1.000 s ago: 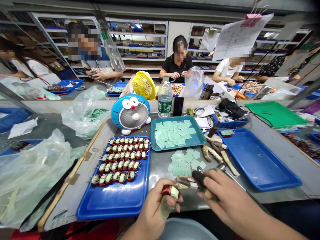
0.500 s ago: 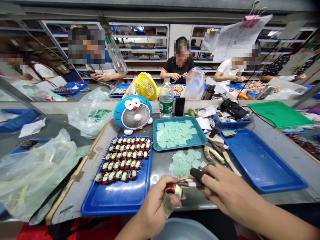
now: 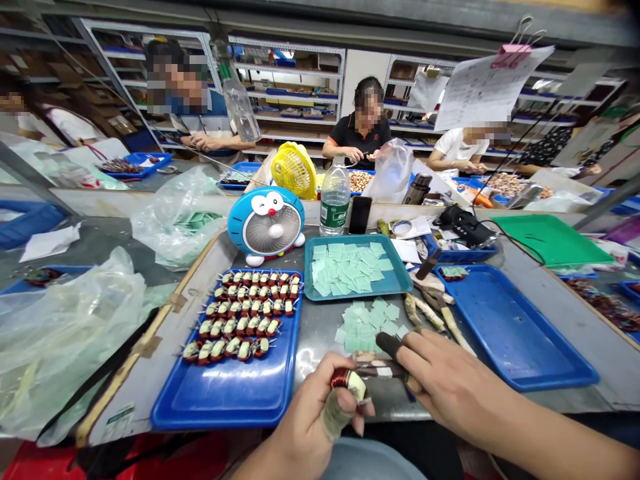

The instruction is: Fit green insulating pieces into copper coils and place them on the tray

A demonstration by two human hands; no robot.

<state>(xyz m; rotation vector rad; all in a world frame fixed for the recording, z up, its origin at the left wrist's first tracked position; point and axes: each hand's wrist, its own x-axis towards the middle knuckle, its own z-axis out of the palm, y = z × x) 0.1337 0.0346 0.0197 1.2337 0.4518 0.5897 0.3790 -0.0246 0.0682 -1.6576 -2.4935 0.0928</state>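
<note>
My left hand (image 3: 320, 400) grips a small coil (image 3: 344, 379) wound with red-brown copper wire, a pale yellow block at its end. Wrapping covers my left thumb. My right hand (image 3: 440, 373) is closed round a narrow hand tool (image 3: 383, 371), whose front end reaches the coil; its kind is mostly hidden by the fingers. A dark cover sits on one right fingertip. To the left, a blue tray (image 3: 220, 403) carries rows of similar coils (image 3: 243, 327). Beyond my hands lie loose pale green paper-like squares (image 3: 363, 327), with more in a teal tray (image 3: 407, 280).
A second blue tray (image 3: 530, 333) at right has one coil with green pieces in its corner. Tools with wrapped handles (image 3: 425, 310) lie beside it. A blue cartoon fan (image 3: 267, 223), a water bottle (image 3: 335, 200) and a phone (image 3: 360, 215) stand behind. Co-workers sit opposite.
The view has shifted slightly. Both hands keep their hold, with the coil turned a little and the tool still against it. Fingers of my left hand show more below the coil.
</note>
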